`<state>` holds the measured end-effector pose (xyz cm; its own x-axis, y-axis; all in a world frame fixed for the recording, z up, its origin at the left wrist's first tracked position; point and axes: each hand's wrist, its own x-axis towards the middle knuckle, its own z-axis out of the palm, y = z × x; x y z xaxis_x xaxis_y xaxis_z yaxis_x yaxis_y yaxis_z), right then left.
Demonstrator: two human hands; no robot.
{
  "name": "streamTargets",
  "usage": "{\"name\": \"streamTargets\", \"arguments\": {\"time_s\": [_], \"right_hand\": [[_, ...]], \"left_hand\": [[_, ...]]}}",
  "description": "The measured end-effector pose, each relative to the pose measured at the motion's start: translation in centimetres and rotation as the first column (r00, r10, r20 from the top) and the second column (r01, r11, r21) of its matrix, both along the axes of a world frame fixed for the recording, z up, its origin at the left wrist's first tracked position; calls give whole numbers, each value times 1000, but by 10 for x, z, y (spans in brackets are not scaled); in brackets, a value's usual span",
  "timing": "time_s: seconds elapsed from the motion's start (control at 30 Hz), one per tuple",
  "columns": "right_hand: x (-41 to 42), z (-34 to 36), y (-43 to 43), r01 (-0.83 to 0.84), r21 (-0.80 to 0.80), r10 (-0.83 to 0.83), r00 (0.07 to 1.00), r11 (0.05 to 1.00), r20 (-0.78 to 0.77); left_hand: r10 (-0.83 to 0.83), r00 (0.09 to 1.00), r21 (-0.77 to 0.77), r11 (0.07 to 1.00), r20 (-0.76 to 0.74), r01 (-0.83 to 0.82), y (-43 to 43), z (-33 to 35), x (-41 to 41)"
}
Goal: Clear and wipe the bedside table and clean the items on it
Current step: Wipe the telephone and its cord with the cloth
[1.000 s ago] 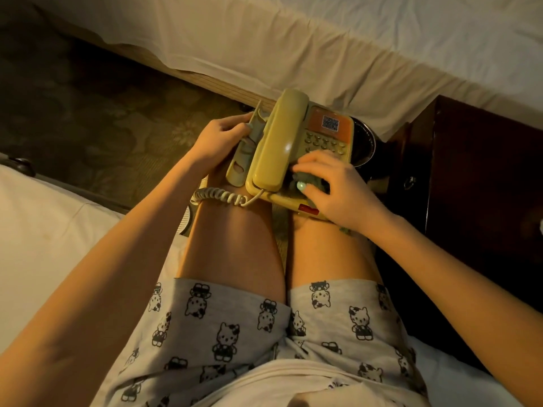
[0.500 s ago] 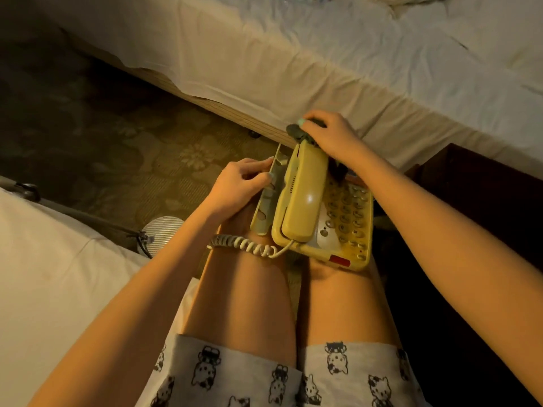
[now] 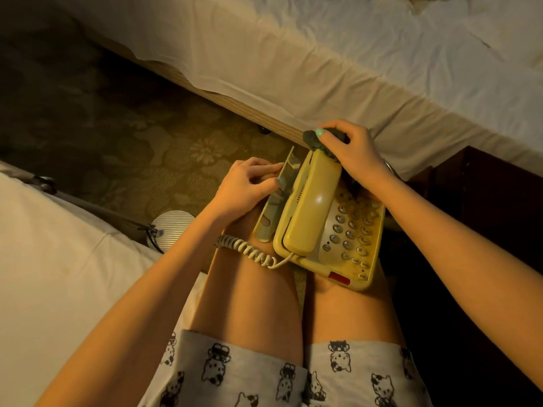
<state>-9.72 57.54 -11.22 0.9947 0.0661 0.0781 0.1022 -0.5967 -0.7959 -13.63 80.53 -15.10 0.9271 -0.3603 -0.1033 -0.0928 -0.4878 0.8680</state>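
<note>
A yellowed desk telephone point(image 3: 346, 245) rests across my knees, its handset point(image 3: 311, 207) lying in the cradle and its coiled cord point(image 3: 249, 251) drooping over my left thigh. My left hand point(image 3: 246, 186) grips the thin plastic flap point(image 3: 276, 198) that stands up along the phone's left side. My right hand point(image 3: 352, 154) holds a dark cloth point(image 3: 316, 142) and presses it on the far end of the handset. The cloth is mostly hidden under my fingers.
The dark wooden bedside table point(image 3: 484, 195) stands at the right. A bed with a white sheet point(image 3: 352, 63) runs across the far side, another white mattress point(image 3: 58, 274) lies at my left. Patterned carpet point(image 3: 132, 142) and a round ribbed grey object point(image 3: 173, 227) lie between.
My right hand with the cloth moved from the keypad up to the far end of the handset. The camera tilted, so the phone sits lower in view. My left hand kept hold of the flap.
</note>
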Motion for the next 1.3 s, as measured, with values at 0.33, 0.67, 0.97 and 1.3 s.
{"name": "streamTargets", "arguments": {"time_s": [0.33,0.67,0.97,1.3], "right_hand": [[-36,18,17,-164,-147,192,960,975,204],[-27,36,33,34,168,-56,991,985,125],[-10,38,54,-26,118,8,988,993,152],[-22,26,-32,217,-150,-216,976,965,18]], "left_hand": [[-137,986,-17,991,-99,136,-1,12,8],[-65,997,-410,911,-38,44,-33,46,19],[106,983,-734,654,-148,-181,-43,52,26],[296,939,-380,900,174,-213,10,70,61]]}}
